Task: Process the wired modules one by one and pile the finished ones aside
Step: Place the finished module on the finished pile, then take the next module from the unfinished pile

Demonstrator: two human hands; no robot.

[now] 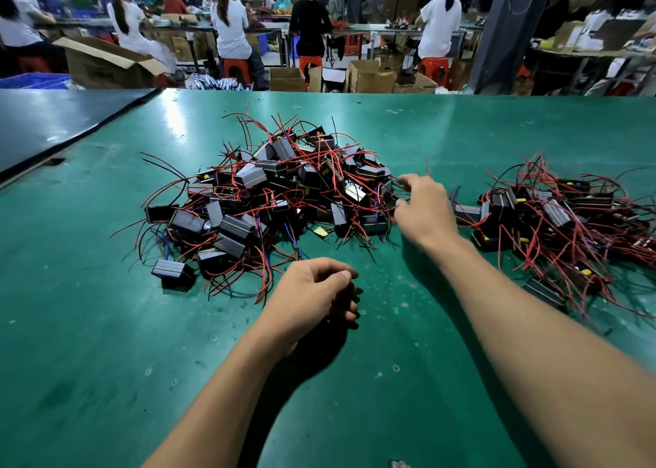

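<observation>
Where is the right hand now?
Head view: the right hand is at the right edge of the large central heap of black boxy modules with red wires, with the smaller heap farther right.

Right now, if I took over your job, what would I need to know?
Left hand: rests on the table, loosely curled, holding nothing.
Right hand: at the right edge of the big pile, reaching among the wires. I cannot tell if it grips a module yet.
Small pile: off to the right, probably the finished ones.
Done: likely just that small pile.
Left: the big pile, many modules, one at a time.
</observation>
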